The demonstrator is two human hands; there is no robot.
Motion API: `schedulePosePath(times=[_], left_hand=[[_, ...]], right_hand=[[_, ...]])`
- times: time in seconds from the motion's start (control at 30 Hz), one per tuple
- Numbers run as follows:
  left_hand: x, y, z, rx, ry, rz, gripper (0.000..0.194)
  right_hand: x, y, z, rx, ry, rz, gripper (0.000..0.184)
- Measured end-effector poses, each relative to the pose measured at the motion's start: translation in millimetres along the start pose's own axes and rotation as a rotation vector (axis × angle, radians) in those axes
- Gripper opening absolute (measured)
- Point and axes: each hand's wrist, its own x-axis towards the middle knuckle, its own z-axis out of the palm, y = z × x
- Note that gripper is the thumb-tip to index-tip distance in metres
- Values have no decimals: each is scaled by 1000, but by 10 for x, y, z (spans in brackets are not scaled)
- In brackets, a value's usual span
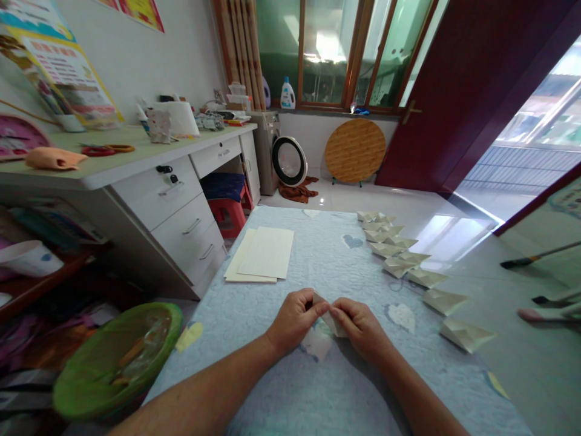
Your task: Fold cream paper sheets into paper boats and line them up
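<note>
Between my two hands is a small piece of folded paper (334,326), pale and partly covered by the fingers. My left hand (297,318) pinches its upper left part, thumb pointing inward. On the other side my right hand (358,324) grips it with thumb and fingers closed; the thumbs nearly meet. Along the right edge of the cloth-covered table stand several folded paper boats (465,333) in a row. Beyond my left hand lies a stack of cream paper sheets (265,254), the upper ones slightly askew.
The table has a light blue quilted cloth (290,393) with heart patterns. A green basket (120,363) stands low at the left, beside a white desk (181,224) with drawers. Farther off are a red stool (229,209), an open washing machine (270,157) and a round wooden tabletop (355,150).
</note>
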Motion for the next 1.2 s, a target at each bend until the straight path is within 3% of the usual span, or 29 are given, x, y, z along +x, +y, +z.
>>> schedulePosePath(times=[0.2,0.37,0.57,0.83,1.2], left_hand=[[-6,9,-2,15,49,-14,29],[-15,35,7,107,46,66,32],[-61,133,38,207,-12,173,36],[-68,147,13,119,42,104,36],[-29,112,-36,-30,132,11,35]], right_hand=[[2,-27,-9,39,-5,3,18],[1,-23,-7,83,-35,53,11],[19,-29,0,-5,-91,-25,34],[5,-24,-41,16,-153,-5,25],[-9,1,-172,19,-176,58,31]])
